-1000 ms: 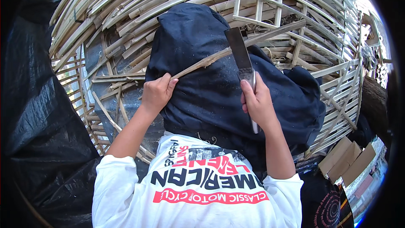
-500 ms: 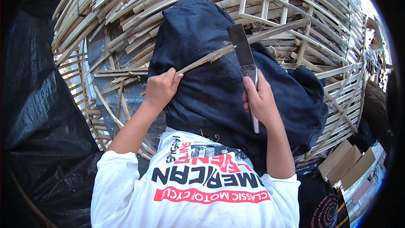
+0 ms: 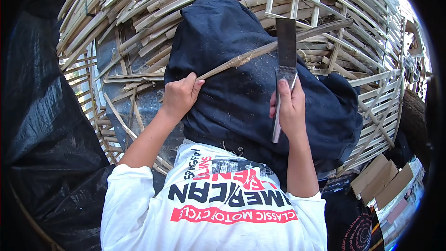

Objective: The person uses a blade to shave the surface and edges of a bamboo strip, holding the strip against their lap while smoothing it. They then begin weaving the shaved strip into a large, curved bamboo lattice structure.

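My left hand (image 3: 182,94) is closed round the near end of a long bamboo strip (image 3: 226,66). The strip slants up to the right across my lap, with a rough, frayed patch partway along it. In my right hand (image 3: 289,108) is a machete (image 3: 286,42) with a broad dark blade and a metal handle, held upright. Its blade crosses in front of the strip; whether the edge touches it I cannot tell. Dark blue cloth (image 3: 232,107) covers my legs below the strip, with small pale specks on it.
Many split bamboo strips (image 3: 153,7) are piled beyond my knees. Bamboo lattice (image 3: 378,107) stands at the right, with more slats at the left. Black plastic sheeting (image 3: 44,111) hangs on the far left. Cardboard pieces (image 3: 383,181) lie at lower right.
The machete has moved right along the strip, and its blade has turned from tilted left to nearly upright. The strip's far end has shifted slightly right and up. My left hand keeps its grip.
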The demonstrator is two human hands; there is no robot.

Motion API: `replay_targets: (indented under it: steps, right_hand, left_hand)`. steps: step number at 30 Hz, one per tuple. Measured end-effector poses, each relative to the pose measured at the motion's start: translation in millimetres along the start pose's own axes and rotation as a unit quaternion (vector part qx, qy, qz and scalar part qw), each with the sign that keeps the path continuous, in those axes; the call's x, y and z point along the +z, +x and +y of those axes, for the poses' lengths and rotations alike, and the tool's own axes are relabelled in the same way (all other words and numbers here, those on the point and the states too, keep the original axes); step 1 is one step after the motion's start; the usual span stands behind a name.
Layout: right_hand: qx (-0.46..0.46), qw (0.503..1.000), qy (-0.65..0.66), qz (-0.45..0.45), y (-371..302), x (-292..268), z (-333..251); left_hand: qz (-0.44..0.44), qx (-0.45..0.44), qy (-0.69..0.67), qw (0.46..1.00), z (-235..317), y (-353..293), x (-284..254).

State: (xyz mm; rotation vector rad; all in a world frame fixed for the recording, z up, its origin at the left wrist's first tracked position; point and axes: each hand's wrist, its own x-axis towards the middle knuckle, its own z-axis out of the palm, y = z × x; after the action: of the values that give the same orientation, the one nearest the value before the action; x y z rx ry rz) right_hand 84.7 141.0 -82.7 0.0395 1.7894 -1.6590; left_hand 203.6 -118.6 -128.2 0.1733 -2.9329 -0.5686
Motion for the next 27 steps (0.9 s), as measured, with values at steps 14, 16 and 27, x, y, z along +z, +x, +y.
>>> replay_targets:
  steps: [14, 16, 27]
  right_hand:
    - [-0.026, 0.993, -0.116, -0.023, -9, -5, -7]
    - [-0.038, 0.995, -0.091, 0.011, -8, -10, -8]
    - [-0.16, 0.976, -0.061, 0.131, 31, -67, -32]
  left_hand:
    - [-0.009, -0.02, -0.055, 0.998, -2, 0, -2]
    - [-0.023, -0.029, -0.083, 0.996, 0, 2, -5]
    - [-0.328, -0.28, -0.412, 0.803, -35, 51, -35]
